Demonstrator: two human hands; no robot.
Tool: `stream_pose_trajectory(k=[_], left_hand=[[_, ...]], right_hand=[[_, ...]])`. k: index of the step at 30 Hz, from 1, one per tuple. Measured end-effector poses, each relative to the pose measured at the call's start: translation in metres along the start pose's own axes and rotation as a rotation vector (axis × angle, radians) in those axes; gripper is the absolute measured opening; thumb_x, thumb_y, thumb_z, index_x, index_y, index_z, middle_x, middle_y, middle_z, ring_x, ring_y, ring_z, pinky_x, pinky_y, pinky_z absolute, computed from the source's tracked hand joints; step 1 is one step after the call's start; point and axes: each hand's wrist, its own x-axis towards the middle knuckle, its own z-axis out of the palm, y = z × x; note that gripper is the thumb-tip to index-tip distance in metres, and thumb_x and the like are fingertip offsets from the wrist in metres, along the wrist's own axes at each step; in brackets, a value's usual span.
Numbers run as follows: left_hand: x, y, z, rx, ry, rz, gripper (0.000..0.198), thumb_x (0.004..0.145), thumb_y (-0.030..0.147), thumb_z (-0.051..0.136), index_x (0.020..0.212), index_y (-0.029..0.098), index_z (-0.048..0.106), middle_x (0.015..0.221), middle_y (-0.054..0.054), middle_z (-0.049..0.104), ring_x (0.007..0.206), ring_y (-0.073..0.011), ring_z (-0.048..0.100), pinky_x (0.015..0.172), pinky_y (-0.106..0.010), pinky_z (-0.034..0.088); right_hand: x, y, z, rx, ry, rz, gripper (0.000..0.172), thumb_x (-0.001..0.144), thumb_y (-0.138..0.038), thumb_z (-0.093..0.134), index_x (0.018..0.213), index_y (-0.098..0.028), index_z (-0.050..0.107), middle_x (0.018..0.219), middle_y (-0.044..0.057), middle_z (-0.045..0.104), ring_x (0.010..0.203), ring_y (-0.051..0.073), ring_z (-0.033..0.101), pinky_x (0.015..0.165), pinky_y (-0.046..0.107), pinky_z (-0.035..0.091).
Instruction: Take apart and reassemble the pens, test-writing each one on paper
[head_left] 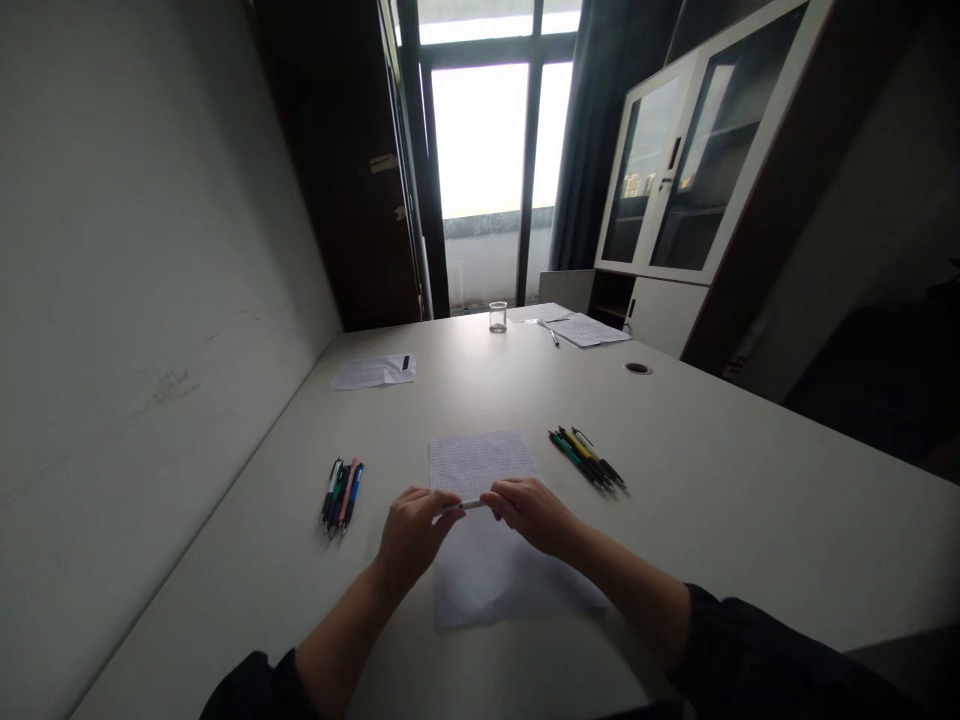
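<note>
A white pen (472,504) lies level between my two hands, above a sheet of paper (487,580) with lines of writing on its upper part. My left hand (418,525) pinches the pen's left end between thumb and fingers. The right end is in the closed fingers of my right hand (529,510). To the left, several pens (342,495) lie side by side on the white table (285,590). Another group of several pens (586,460), some green and yellow, lies beyond my right hand.
Farther off are a sheet with a dark strip (373,371), a clear glass (498,317), and papers (589,329) with a pen (554,338) beside them. A round hole (638,368) is in the table at the right. The wall (150,350) borders the table's left edge.
</note>
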Motion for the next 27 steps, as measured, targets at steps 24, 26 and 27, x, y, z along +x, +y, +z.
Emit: stream_pose_trajectory(k=[24, 26, 27], left_hand=[[-0.001, -0.009, 0.001, 0.053, -0.155, -0.060, 0.012, 0.093, 0.028, 0.058, 0.097, 0.022, 0.068, 0.086, -0.002, 0.069, 0.077, -0.0164, 0.062, 0.069, -0.025, 0.045], [-0.001, -0.008, 0.000, 0.069, -0.144, -0.049, 0.013, 0.093, 0.029, 0.058, 0.098, 0.021, 0.068, 0.086, -0.003, 0.069, 0.077, -0.0167, 0.062, 0.069, -0.026, 0.045], [-0.001, -0.008, 0.000, 0.073, -0.140, -0.044, 0.014, 0.094, 0.030, 0.058, 0.098, 0.021, 0.068, 0.086, -0.003, 0.069, 0.077, -0.0168, 0.062, 0.069, -0.026, 0.045]], right_hand=[[0.002, 0.008, 0.002, -0.045, 0.160, -0.090, 0.014, 0.095, -0.030, 0.057, 0.092, -0.019, 0.066, 0.083, 0.005, 0.068, 0.075, 0.016, 0.061, 0.070, 0.026, 0.045], [0.001, 0.006, 0.001, -0.102, 0.133, -0.082, 0.023, 0.097, -0.033, 0.052, 0.085, -0.018, 0.065, 0.077, 0.004, 0.066, 0.069, 0.015, 0.059, 0.066, 0.026, 0.043], [0.001, 0.006, 0.001, -0.122, 0.117, -0.074, 0.028, 0.098, -0.033, 0.050, 0.080, -0.018, 0.064, 0.073, 0.004, 0.065, 0.066, 0.015, 0.058, 0.064, 0.025, 0.042]])
